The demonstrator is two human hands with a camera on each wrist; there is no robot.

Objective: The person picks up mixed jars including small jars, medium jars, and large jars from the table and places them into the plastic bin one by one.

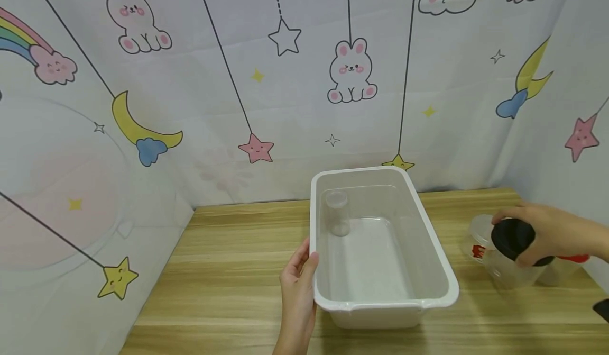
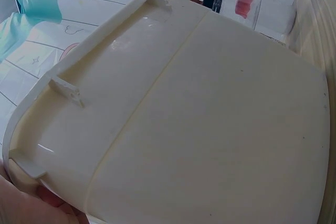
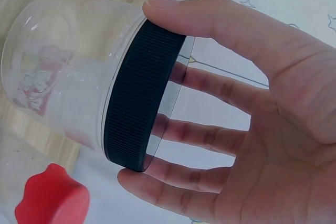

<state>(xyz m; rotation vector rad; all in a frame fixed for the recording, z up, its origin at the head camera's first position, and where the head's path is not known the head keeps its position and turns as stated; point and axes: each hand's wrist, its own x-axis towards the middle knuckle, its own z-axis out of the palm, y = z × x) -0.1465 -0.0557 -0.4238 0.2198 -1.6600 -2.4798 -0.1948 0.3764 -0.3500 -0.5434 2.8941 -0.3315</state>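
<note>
A white rectangular plastic basin [image 1: 430, 249] stands on the wooden table. My left hand [image 1: 300, 286] holds its left side, near the front, with fingers at the rim; the left wrist view shows the basin's outer wall [image 2: 210, 114] with fingers under the rim at lower left. Inside, a small clear container [image 1: 338, 215] stands upright in the far left corner. To the right of the basin, my right hand [image 1: 561, 230] grips a clear plastic jar [image 3: 68, 72] by its ribbed black lid [image 3: 144, 95], thumb on one side and fingertips on the other. The jar is tilted in the head view.
Beside the held jar stands another clear jar [image 1: 479, 228] with a red mark. A scalloped red lid [image 3: 52, 198] lies close under the right hand. The wooden table [image 1: 228, 270] extends left of the basin. A cartoon-printed cloth [image 1: 295, 106] hangs along the back and sides.
</note>
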